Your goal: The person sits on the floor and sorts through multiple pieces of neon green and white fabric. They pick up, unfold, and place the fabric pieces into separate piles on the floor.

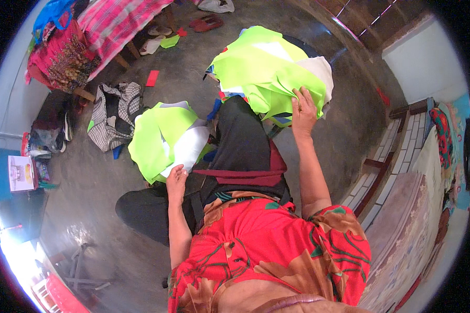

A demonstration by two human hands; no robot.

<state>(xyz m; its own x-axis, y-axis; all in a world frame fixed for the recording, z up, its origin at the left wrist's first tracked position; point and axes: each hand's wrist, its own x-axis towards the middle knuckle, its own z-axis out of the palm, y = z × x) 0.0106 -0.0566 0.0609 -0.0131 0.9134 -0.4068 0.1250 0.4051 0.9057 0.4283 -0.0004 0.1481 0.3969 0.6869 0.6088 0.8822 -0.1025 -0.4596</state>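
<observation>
Two heaps of cut cloth pieces lie before me, mostly neon yellow-green with some white, grey and blue. At the lower edge of the smaller heap, my left hand is closed on a white cloth piece. The larger heap is farther off and to the right. My right hand reaches its right side, with bent fingers closed on a neon-green cloth piece. The undersides of both heaps are hidden. My black-clad knee stands between them.
A checked black-and-white cloth bag sits on the floor left of the small heap. Beyond it are a red card-like piece, shoes and a pink plaid-covered bed. At right stands a slatted wooden bed frame with a mattress.
</observation>
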